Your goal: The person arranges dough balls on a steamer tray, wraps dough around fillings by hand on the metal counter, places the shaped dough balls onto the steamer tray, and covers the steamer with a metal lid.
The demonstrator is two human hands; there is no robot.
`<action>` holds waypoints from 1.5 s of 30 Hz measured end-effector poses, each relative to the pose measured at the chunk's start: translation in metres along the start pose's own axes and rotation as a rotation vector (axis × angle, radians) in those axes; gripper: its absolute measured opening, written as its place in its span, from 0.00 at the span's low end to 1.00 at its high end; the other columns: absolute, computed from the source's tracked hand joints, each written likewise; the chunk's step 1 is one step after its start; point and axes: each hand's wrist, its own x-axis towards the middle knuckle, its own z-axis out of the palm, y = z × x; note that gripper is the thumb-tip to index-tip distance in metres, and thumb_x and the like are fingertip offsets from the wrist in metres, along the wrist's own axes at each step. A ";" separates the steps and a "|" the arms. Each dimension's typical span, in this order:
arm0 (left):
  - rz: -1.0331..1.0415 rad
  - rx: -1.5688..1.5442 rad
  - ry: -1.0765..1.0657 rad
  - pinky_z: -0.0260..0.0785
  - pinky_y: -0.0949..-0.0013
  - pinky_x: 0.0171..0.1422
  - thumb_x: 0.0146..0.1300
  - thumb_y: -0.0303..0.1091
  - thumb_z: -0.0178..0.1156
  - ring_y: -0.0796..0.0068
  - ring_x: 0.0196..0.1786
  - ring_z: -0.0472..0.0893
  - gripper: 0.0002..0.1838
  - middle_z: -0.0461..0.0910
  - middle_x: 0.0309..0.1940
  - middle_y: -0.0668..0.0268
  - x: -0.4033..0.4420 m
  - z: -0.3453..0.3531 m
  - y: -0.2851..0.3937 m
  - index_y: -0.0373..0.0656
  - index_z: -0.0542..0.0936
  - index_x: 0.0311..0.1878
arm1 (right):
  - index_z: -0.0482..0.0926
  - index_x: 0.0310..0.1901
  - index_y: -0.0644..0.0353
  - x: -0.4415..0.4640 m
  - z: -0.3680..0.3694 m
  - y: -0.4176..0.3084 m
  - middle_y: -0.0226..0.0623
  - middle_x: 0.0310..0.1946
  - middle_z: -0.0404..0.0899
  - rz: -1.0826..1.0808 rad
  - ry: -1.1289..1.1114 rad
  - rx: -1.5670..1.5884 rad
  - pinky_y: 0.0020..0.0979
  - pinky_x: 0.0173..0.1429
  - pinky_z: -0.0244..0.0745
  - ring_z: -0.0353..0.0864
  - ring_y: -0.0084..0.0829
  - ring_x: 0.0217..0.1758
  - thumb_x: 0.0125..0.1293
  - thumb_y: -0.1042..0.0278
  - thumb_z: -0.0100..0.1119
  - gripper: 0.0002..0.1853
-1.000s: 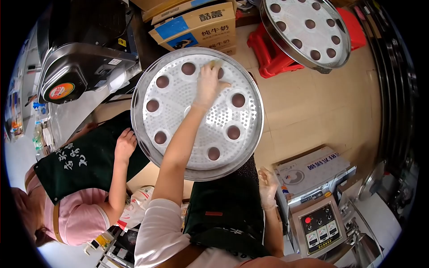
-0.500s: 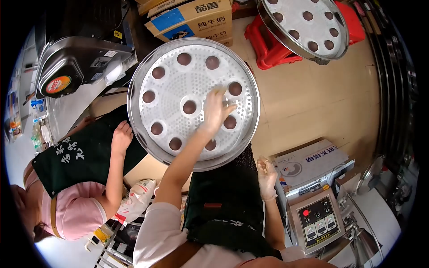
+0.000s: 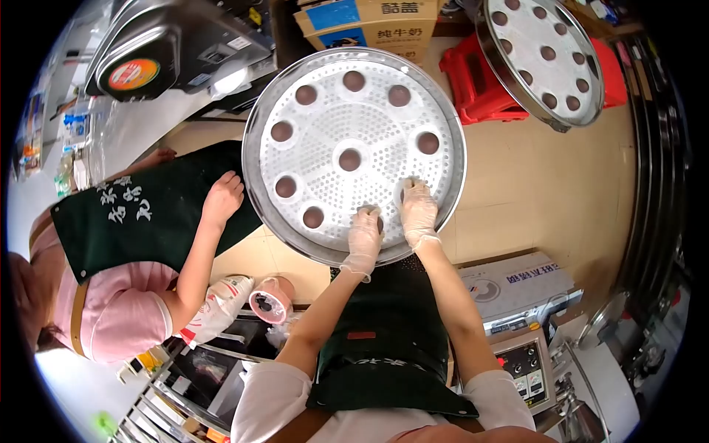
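A round metal tray (image 3: 255, 214) with a perforated white liner carries several brown balls (image 3: 349, 159), most of them in a ring and one at the centre. Both my hands wear clear gloves and are over its near right part. My left hand (image 3: 364, 240) has its fingers curled in at the near edge, against a brown ball (image 3: 380, 224) that shows on their right side. Just right of it, my right hand (image 3: 419, 210) bends its fingers over another ball, which is mostly hidden beneath them.
A second tray of brown balls (image 3: 547, 53) rests on a red stool (image 3: 473, 81). Another person's hand (image 3: 224, 198) is close to the tray's left rim. Cardboard boxes (image 3: 369, 26) stand behind, a dark machine (image 3: 177, 59) at left, and a control panel (image 3: 523, 369) at lower right.
My right hand has come up from beside my body onto the tray. My left hand has drawn back from the tray's right side to its near edge. The camera view has shifted.
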 end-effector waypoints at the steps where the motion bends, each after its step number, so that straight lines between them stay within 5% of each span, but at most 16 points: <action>1: 0.008 0.008 0.023 0.73 0.56 0.62 0.43 0.28 0.76 0.54 0.59 0.74 0.36 0.73 0.56 0.59 -0.001 0.002 -0.001 0.50 0.76 0.60 | 0.74 0.51 0.58 -0.002 0.006 0.000 0.41 0.46 0.77 -0.004 0.009 -0.005 0.38 0.46 0.82 0.80 0.40 0.49 0.63 0.69 0.58 0.15; 3: 0.034 0.022 0.070 0.73 0.56 0.62 0.43 0.28 0.77 0.53 0.59 0.74 0.36 0.73 0.56 0.60 0.000 -0.001 0.003 0.50 0.76 0.60 | 0.74 0.50 0.58 -0.003 0.007 0.000 0.40 0.45 0.77 -0.007 0.036 -0.020 0.38 0.47 0.82 0.80 0.41 0.49 0.63 0.66 0.60 0.15; 4: -0.014 -0.014 -0.064 0.73 0.55 0.63 0.43 0.28 0.77 0.53 0.60 0.74 0.38 0.72 0.59 0.58 0.001 -0.008 0.005 0.47 0.75 0.62 | 0.73 0.56 0.60 -0.003 0.001 -0.001 0.44 0.52 0.77 0.016 -0.058 0.047 0.43 0.56 0.79 0.78 0.45 0.56 0.60 0.61 0.67 0.25; 7: 0.076 -0.164 0.280 0.68 0.51 0.66 0.46 0.26 0.76 0.50 0.59 0.73 0.38 0.72 0.60 0.54 -0.020 -0.062 0.006 0.40 0.72 0.64 | 0.70 0.65 0.61 -0.024 -0.065 -0.003 0.48 0.63 0.73 -0.022 0.143 -0.063 0.47 0.67 0.71 0.70 0.49 0.69 0.59 0.63 0.69 0.33; 9: -0.333 -0.276 0.332 0.64 0.51 0.70 0.48 0.29 0.77 0.48 0.61 0.73 0.41 0.71 0.62 0.50 -0.045 -0.121 0.000 0.35 0.69 0.66 | 0.63 0.72 0.63 -0.043 -0.067 0.023 0.53 0.71 0.65 0.112 0.315 0.144 0.54 0.75 0.58 0.60 0.54 0.76 0.54 0.60 0.76 0.46; 11: -0.482 -0.217 0.787 0.63 0.55 0.71 0.53 0.31 0.75 0.51 0.62 0.73 0.44 0.73 0.59 0.52 -0.074 -0.107 -0.039 0.33 0.63 0.71 | 0.62 0.72 0.65 -0.065 -0.070 0.028 0.55 0.69 0.67 0.369 0.401 0.425 0.47 0.74 0.62 0.66 0.54 0.72 0.57 0.69 0.74 0.42; 13: -0.765 -0.623 0.620 0.64 0.56 0.71 0.59 0.30 0.71 0.54 0.64 0.73 0.43 0.73 0.61 0.54 -0.080 -0.087 -0.096 0.35 0.59 0.75 | 0.71 0.66 0.68 -0.073 -0.040 0.042 0.56 0.62 0.76 0.556 0.181 1.439 0.41 0.68 0.69 0.76 0.51 0.65 0.60 0.65 0.71 0.34; 16: -0.848 -1.660 0.191 0.73 0.51 0.64 0.61 0.28 0.64 0.59 0.61 0.75 0.34 0.73 0.63 0.60 -0.069 -0.090 -0.138 0.36 0.65 0.71 | 0.81 0.55 0.70 -0.078 -0.049 0.033 0.55 0.52 0.84 0.743 -0.242 0.830 0.39 0.61 0.75 0.84 0.47 0.56 0.61 0.56 0.68 0.27; 19: -0.783 -1.764 0.083 0.76 0.50 0.63 0.54 0.19 0.57 0.53 0.58 0.78 0.31 0.75 0.58 0.56 -0.052 -0.071 -0.166 0.29 0.69 0.64 | 0.85 0.45 0.71 -0.077 -0.037 0.030 0.53 0.44 0.87 0.800 -0.232 0.709 0.41 0.55 0.78 0.87 0.46 0.50 0.59 0.53 0.66 0.25; 24: -0.798 -1.756 0.092 0.79 0.50 0.60 0.44 0.13 0.49 0.52 0.54 0.79 0.32 0.76 0.54 0.56 -0.049 -0.052 -0.194 0.27 0.71 0.60 | 0.84 0.46 0.74 -0.086 -0.020 0.029 0.46 0.39 0.87 0.848 -0.007 1.193 0.36 0.51 0.76 0.85 0.34 0.45 0.57 0.69 0.61 0.19; 28: -0.735 -1.700 0.030 0.74 0.52 0.64 0.42 0.15 0.48 0.50 0.59 0.76 0.32 0.74 0.57 0.53 -0.055 -0.092 -0.159 0.25 0.70 0.58 | 0.82 0.51 0.75 -0.104 -0.006 0.038 0.46 0.44 0.86 0.823 0.075 1.353 0.35 0.54 0.75 0.84 0.37 0.48 0.57 0.71 0.60 0.21; 33: -0.649 -1.598 0.007 0.77 0.59 0.52 0.45 0.15 0.51 0.58 0.49 0.79 0.27 0.77 0.49 0.58 -0.059 -0.117 -0.119 0.28 0.72 0.55 | 0.81 0.51 0.74 -0.130 -0.060 0.049 0.43 0.45 0.86 0.867 0.023 1.320 0.34 0.58 0.73 0.83 0.38 0.49 0.55 0.72 0.60 0.22; 36: -0.623 -1.569 0.021 0.76 0.62 0.46 0.46 0.16 0.55 0.62 0.44 0.79 0.20 0.77 0.40 0.62 -0.059 -0.135 -0.056 0.31 0.75 0.46 | 0.84 0.46 0.72 -0.143 -0.056 0.092 0.41 0.40 0.85 0.933 0.062 1.312 0.35 0.49 0.76 0.84 0.38 0.42 0.51 0.71 0.61 0.20; 39: -0.677 -1.541 -0.076 0.77 0.60 0.51 0.43 0.14 0.53 0.58 0.45 0.79 0.28 0.75 0.45 0.59 -0.045 -0.133 0.002 0.27 0.72 0.53 | 0.83 0.45 0.72 -0.151 -0.062 0.146 0.40 0.38 0.85 0.948 0.155 1.380 0.35 0.46 0.76 0.83 0.36 0.40 0.50 0.71 0.61 0.20; 40: -0.658 -1.566 -0.044 0.75 0.61 0.42 0.43 0.15 0.54 0.60 0.38 0.78 0.22 0.76 0.39 0.60 -0.039 -0.117 0.014 0.30 0.74 0.47 | 0.83 0.45 0.72 -0.153 -0.077 0.163 0.39 0.38 0.85 0.947 0.190 1.401 0.34 0.46 0.76 0.83 0.35 0.39 0.50 0.72 0.61 0.19; 45: -0.653 -1.556 -0.090 0.68 0.65 0.36 0.45 0.19 0.57 0.67 0.31 0.75 0.06 0.73 0.25 0.66 -0.011 -0.071 0.126 0.40 0.76 0.27 | 0.80 0.48 0.72 -0.140 -0.137 0.266 0.37 0.39 0.82 0.884 0.279 1.473 0.32 0.49 0.75 0.81 0.34 0.40 0.49 0.78 0.57 0.21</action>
